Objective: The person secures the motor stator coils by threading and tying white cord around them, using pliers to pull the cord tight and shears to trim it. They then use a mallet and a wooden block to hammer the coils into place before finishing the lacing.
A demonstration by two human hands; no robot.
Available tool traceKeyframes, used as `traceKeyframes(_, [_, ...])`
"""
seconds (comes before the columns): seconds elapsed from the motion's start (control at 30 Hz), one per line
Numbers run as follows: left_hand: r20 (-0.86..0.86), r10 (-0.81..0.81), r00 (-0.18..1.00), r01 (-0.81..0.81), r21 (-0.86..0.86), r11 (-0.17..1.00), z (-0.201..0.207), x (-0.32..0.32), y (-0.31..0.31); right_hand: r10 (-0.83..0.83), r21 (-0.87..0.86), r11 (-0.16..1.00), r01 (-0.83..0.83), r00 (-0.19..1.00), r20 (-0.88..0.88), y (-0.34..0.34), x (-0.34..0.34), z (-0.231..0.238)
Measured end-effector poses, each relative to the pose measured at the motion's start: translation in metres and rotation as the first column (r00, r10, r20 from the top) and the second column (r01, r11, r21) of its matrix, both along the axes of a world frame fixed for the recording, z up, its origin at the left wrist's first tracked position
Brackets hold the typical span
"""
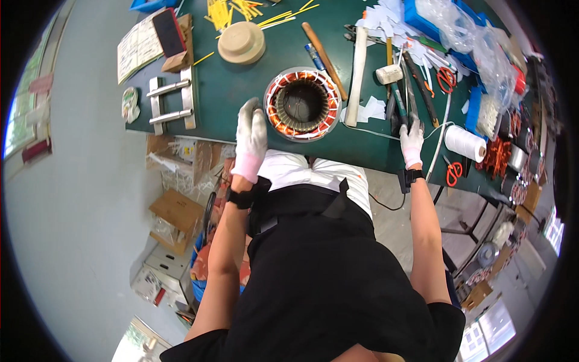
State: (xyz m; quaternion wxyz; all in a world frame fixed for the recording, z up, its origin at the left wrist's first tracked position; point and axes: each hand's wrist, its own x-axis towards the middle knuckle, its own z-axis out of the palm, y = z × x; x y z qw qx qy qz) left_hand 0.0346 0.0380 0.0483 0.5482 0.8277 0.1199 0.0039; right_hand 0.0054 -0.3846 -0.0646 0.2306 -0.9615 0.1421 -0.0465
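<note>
A round motor stator (pixel 303 104), with copper windings laced in white cord around a dark hollow core, lies near the table's front edge. Just left of it, my gloved left hand (pixel 250 136) is open, its fingers stretched forward and holding nothing. My gloved right hand (pixel 412 143) is at the near ends of several tools, with its thumb and fingers apart. Closest to those fingertips is the dark handle of a white-headed mallet (pixel 389 74). The fingertips seem to touch the handle ends, without a visible grip.
On the green table (pixel 289 42) are a beige round block (pixel 241 43), a metal frame (pixel 172 101), a notebook (pixel 142 45) with a phone (pixel 169 31), a wooden stick (pixel 324 60) and a pale bar (pixel 357 78). At right stand a white cord spool (pixel 465 143) and red-handled scissors (pixel 453 174).
</note>
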Motion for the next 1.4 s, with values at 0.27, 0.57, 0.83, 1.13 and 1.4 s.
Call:
traceKeyframes(0.27, [0.133, 0.077, 0.988, -0.107, 0.234, 0.966, -0.021, -0.002, -0.048, 0.115, 0.132, 0.980, -0.148, 0.965, 0.234, 0.004, 0.053, 0.032])
traceKeyframes(0.57, [0.218, 0.065, 0.974, -0.117, 0.236, 0.965, -0.025, 0.004, -0.051, -0.027, 0.624, 0.693, -0.360, 0.853, 0.522, 0.033, 0.153, 0.239])
traceKeyframes(0.83, [0.243, -0.007, 0.970, -0.051, 0.230, 0.972, -0.019, 0.007, -0.039, 0.263, 0.624, 0.775, -0.103, 0.950, -0.170, 0.069, 0.077, 0.288])
traceKeyframes(1.13, [0.483, 0.128, 0.866, -0.205, 0.109, 0.973, -0.042, -0.001, -0.049, 0.516, 0.584, 0.744, -0.326, 0.835, -0.191, 0.085, 0.165, 0.307])
traceKeyframes(1.4, [0.423, 0.384, 0.821, -0.285, -0.279, 0.917, -0.053, 0.005, -0.067, 0.614, 0.320, 0.742, -0.590, 0.406, -0.677, 0.151, 0.047, 0.242])
